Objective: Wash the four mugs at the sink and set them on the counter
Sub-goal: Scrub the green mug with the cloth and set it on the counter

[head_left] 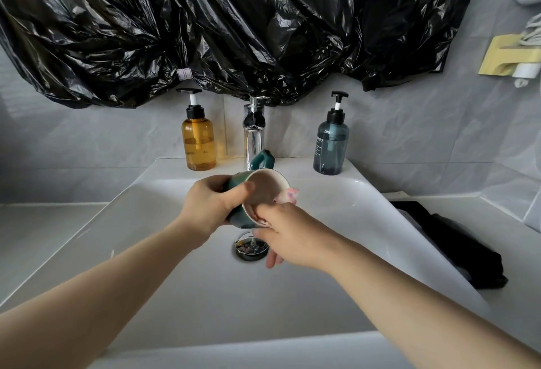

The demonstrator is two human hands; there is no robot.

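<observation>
Grey marbled wall tiles (409, 140) rise at the back, their upper part hidden by crumpled black plastic sheeting (234, 17). An amber pump bottle (199, 140) and a blue-grey pump bottle (331, 143) flank the chrome tap (254, 131). A black cloth (450, 242) lies on the white counter (521, 257).

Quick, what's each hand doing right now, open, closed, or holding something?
Left hand: closed round the teal mug.
Right hand: reaches inside the mug beside a pink scrap; grip cannot be told.
</observation>
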